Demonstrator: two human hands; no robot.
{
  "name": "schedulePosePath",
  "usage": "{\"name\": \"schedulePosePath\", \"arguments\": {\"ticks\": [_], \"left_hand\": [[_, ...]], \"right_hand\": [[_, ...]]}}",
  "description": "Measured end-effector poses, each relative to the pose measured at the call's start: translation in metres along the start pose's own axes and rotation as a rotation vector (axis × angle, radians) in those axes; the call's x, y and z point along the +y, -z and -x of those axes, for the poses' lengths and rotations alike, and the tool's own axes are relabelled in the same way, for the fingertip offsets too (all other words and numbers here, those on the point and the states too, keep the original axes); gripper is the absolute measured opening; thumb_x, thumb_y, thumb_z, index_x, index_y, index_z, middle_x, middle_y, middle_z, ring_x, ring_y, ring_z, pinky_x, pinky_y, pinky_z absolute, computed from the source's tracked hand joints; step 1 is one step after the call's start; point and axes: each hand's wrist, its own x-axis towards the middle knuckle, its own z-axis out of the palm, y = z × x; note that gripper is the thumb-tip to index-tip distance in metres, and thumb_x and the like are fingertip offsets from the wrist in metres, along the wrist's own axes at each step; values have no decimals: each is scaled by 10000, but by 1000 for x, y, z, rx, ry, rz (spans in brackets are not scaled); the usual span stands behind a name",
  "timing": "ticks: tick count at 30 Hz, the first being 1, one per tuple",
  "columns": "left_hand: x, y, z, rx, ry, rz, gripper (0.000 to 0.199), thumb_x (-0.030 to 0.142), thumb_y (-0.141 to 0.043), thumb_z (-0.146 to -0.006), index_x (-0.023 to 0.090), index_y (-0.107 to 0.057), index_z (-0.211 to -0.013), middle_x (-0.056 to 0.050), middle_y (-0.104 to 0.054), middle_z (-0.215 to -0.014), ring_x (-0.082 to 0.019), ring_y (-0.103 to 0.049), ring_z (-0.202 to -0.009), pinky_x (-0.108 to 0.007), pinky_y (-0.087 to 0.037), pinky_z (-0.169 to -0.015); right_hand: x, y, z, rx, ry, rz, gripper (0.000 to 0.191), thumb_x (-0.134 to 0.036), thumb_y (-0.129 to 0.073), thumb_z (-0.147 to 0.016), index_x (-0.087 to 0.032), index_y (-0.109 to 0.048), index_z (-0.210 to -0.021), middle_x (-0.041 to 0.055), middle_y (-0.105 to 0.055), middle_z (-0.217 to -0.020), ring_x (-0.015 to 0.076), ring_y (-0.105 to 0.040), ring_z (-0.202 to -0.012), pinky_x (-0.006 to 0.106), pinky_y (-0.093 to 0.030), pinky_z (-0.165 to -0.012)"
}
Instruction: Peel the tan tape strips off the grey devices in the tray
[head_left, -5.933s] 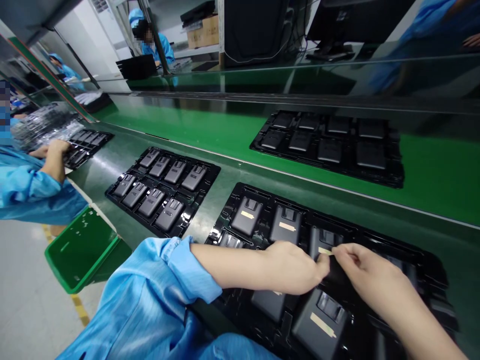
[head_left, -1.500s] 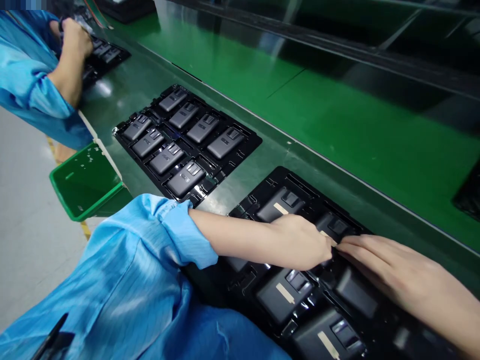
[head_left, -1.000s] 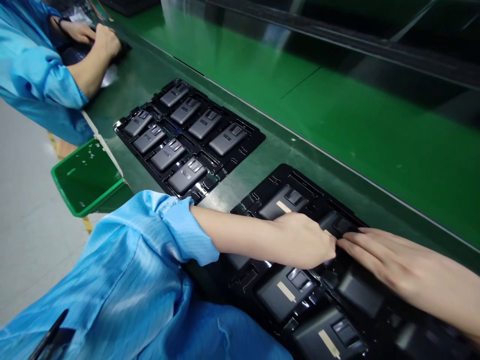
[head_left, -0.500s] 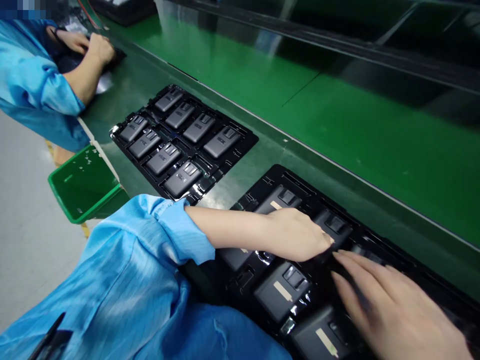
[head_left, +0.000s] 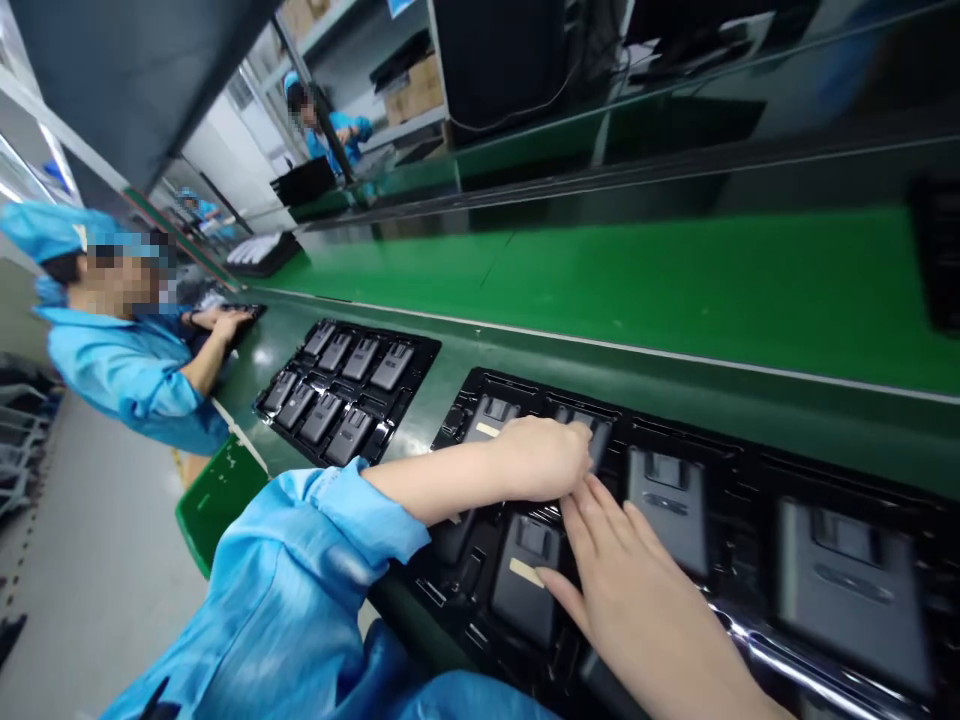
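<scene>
My left hand [head_left: 544, 458] is closed, with curled fingers over a dark grey plastic case [head_left: 598, 436] in the back row of a black tray [head_left: 517, 383]. What its fingertips pinch, if anything, is hidden. My right hand [head_left: 637, 590] reaches in from the lower right, fingers stretched out and thumb spread, its fingertips meeting my left hand at that case. Beside the right thumb lies another case [head_left: 517, 600] bearing a cream strip [head_left: 526, 572]. A further case [head_left: 497, 408] left of my left hand has such a strip too.
Right of my hands, cases [head_left: 667, 505] without strips lie in black trays. A second black tray [head_left: 424, 365] with several grey cases is farther left. A green bin [head_left: 214, 500] hangs at the bench edge. A co-worker [head_left: 127, 350] in blue works at the far left.
The view has swung up, bringing the co-worker and background shelves into sight. My right hand has moved in to my left hand, which stays closed over the back row.
</scene>
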Motion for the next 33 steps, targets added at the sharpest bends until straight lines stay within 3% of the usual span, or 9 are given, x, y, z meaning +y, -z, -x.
{"name": "schedulePosePath", "arguments": {"ticks": [4, 7, 16, 22, 26, 33], "left_hand": [[18, 2, 0, -13, 54, -226, 241, 154, -330, -849, 41, -472, -1008, -167, -619, -925, -227, -622, -880, -314, -484, -708], [30, 4, 0, -35, 87, -326, 221, 120, -358, -829, 23, -489, -979, -190, -599, -964, -244, -614, -903, -324, -488, -712], [49, 1, -6, 65, 320, -399, 237, 127, -375, -811, 34, -504, -987, -183, -634, -866, -237, -628, -866, -314, -487, -702], [36, -4, -8, 181, 404, -286, 198, 160, -392, -765, 119, -558, -863, -111, -654, -817, -211, -627, -786, -316, -471, -718], [21, -13, -5, 281, 440, -157, 150, 160, -385, -750, 162, -535, -751, -45, -629, -716, -154, -585, -685, -248, -441, -662], [7, -23, -1, 422, 471, 113, 139, 124, -423, -723, 184, -409, -597, 55, -418, -514, -88, -381, -510, -201, -312, -531]], "right_hand": [[-6, -8, 2, -85, -76, -57, 577, -363, -184, -859, 15, -520, -1135, 228, -497, -1165, 299, -405, -1136, 466, -418, -862], [-10, -12, -2, -76, -124, -81, 528, -365, -288, -827, -7, -545, -1118, 208, -511, -1156, 298, -408, -1134, 452, -399, -886], [-21, -14, -14, -100, -214, -201, 511, -394, -493, -757, -11, -570, -1087, 220, -526, -1128, 328, -359, -1171, 475, -327, -952], [-25, -17, -19, -109, -266, -223, 502, -401, -528, -741, -93, -556, -1137, 169, -467, -1226, 309, -352, -1184, 476, -324, -955], [-28, -18, -20, -111, -273, -233, 529, -405, -554, -722, -80, -553, -1139, 179, -480, -1207, 315, -372, -1168, 468, -329, -956], [-29, -22, -22, -115, -274, -235, 532, -382, -498, -745, -71, -520, -1176, 174, -428, -1257, 313, -346, -1189, 485, -318, -957]]}}
